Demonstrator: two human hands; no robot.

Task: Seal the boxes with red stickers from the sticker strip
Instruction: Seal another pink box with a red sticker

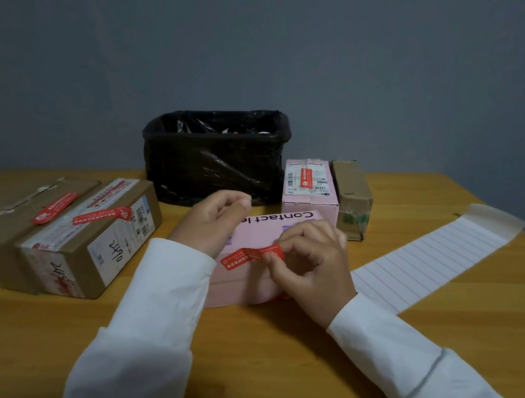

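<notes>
A pink box (252,233) marked "Contact le…" lies flat in the middle of the wooden table (272,346). A red sticker (248,256) runs along its near top edge. My right hand (311,255) pinches the sticker's right end. My left hand (214,218) rests on the box's far left part with fingers loosely curled, holding nothing. The sticker strip (427,261), a white lined backing with no red stickers showing, stretches to the right. Two brown boxes (0,231) (94,239) at left and a small pink box (307,183) behind each carry a red sticker.
A black-bagged bin (216,155) stands against the grey wall behind the boxes. A small brown carton (352,197) sits right of the small pink box. The table's right edge runs close past the strip.
</notes>
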